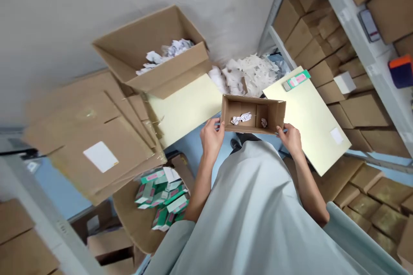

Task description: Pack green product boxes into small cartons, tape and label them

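Observation:
A small open cardboard box (271,114) is held up in front of my body, one hand at each short end. My left hand (212,138) grips its left end, and my right hand (291,138) pinches the lower right corner. Inside lie a crumpled strip of white paper (241,118) and a smaller crumpled piece (264,122). Left of the box stands a larger open carton (171,71) with crumpled white paper (164,56) in it. A flat green and pink box (296,80) rests on the pale board (306,124) to the right.
Flattened cartons (97,137) lean at the left. Below them, an open carton (132,219) holds several green and pink boxes (163,195). White scrap paper (250,73) is heaped by the wall. Metal shelving (355,30) with brown cartons and a phone (369,25) stands at right.

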Available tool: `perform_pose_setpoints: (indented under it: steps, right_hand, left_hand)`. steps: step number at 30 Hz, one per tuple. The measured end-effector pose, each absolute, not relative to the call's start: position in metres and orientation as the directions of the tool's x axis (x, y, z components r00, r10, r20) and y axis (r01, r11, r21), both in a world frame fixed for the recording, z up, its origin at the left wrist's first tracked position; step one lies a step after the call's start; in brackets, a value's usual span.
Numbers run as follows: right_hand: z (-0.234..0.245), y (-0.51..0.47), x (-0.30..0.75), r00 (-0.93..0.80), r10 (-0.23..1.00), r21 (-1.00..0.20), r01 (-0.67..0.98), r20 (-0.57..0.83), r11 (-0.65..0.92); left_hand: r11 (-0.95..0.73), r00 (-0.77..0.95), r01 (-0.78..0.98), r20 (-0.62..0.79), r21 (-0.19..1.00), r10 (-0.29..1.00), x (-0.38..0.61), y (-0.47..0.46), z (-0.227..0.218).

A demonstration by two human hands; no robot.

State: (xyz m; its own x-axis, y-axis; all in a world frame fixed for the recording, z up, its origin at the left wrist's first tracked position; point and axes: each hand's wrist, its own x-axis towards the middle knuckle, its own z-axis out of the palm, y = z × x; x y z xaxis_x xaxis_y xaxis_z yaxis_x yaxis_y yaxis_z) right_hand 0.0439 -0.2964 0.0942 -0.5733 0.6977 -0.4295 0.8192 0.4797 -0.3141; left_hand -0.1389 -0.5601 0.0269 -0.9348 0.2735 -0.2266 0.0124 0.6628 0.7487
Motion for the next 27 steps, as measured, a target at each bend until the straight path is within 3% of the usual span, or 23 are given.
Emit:
perform_pose_setpoints:
  steps: [5,15,27]
  right_hand:
    - [0.093,-0.272,0.108,-0.456,0.822,-0.283,0.884,-0.34,0.373]
    - [0.079,-0.212,0.189,-0.193,0.934,-0.399,0.915,-0.301,0.061]
    - [0.059,-0.07,0.248,-0.031,0.933,-0.364,0.925,-0.359,-0.109]
  left_hand:
    - [0.615,-0.865,0.167,-0.185,0.771,0.466,-0.111,-0.499,0.036]
    - [0.509,-0.643,0.438,-0.137,0.741,0.753,-0.104,-0.34,0.051]
    - [0.505,-0.483,0.534,-0.246,0.678,0.84,-0.062,-0.138,0.03]
